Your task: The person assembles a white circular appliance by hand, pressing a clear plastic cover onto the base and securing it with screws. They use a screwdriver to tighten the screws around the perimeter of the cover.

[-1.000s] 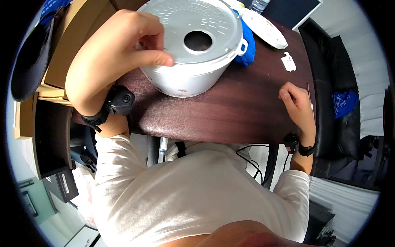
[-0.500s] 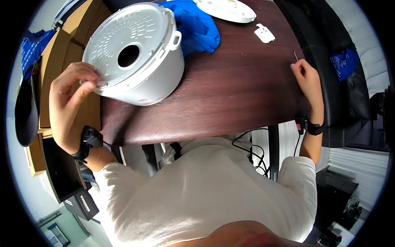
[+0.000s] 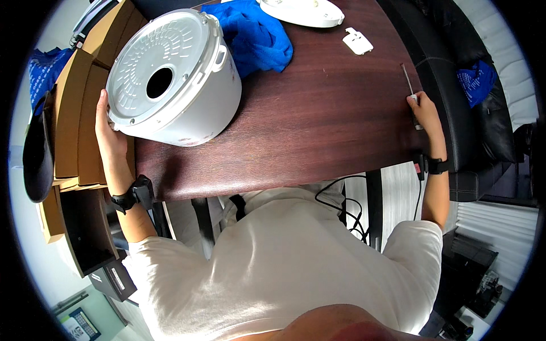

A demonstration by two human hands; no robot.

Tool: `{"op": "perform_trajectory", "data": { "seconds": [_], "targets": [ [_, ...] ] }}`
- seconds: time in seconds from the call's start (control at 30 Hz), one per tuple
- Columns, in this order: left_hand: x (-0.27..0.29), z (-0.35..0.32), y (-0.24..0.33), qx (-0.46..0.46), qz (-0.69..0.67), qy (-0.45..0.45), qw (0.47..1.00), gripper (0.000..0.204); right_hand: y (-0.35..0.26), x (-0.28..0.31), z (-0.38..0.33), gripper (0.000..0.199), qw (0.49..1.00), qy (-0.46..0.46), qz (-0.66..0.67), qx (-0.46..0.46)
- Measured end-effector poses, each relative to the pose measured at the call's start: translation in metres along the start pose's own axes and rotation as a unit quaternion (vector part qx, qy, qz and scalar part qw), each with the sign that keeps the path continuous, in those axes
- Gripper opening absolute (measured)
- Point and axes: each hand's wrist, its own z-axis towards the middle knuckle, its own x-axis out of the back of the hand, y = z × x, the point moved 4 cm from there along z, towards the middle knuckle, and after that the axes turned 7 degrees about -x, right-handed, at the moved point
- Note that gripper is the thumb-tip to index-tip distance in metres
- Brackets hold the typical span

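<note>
The left hand [image 3: 109,136] lay flat against the rim of the cooker body [image 3: 173,79] at the left of the frame, fingers spread and pressed to its upturned base, not closed around anything. The cooker body, white and round, was tipped on its side in the upper left of the dark wooden table [image 3: 307,131], its ribbed underside with a round hole facing the camera. A black wrist strap [image 3: 132,194] sat on the left forearm just below the table edge.

The right hand [image 3: 424,113] was at the right edge of the table, its grip curled shut on the handle of a screwdriver [image 3: 410,91], whose thin shaft pointed toward the top of the frame. A black band [image 3: 435,166] ringed the right wrist.

A blue cloth [image 3: 256,34] lay bunched just beside the cooker body, at the upper middle. Above it, at the top edge, rested a white lid [image 3: 301,11], and near that a small white clip [image 3: 358,41]. Brown cardboard boxes [image 3: 74,113] stood along the left side, behind the left hand. A black chair [image 3: 483,131] with another blue cloth [image 3: 476,82] on it filled the right of the frame. The person's white shirt [image 3: 284,261] took up the lower middle.
</note>
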Motion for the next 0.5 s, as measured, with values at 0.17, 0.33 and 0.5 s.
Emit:
{"op": "perform_trajectory", "data": {
  "seconds": [0.17, 0.33, 0.5],
  "targets": [
    [-0.001, 0.001, -0.004, -0.009, -0.059, 0.01, 0.998, 0.047, -0.096, -0.004, -0.061, 0.036, 0.846, -0.16, 0.504, 0.071],
    [-0.001, 0.006, -0.005, -0.007, -0.059, 0.027, 0.998, 0.04, -0.252, -0.009, -0.127, 0.038, 0.531, -0.414, 0.729, 0.12],
    [-0.02, 0.0, 0.006, -0.003, -0.047, 0.032, 0.998, 0.026, -0.35, -0.013, -0.156, 0.044, 0.496, -0.449, 0.737, 0.095]
  ]
}}
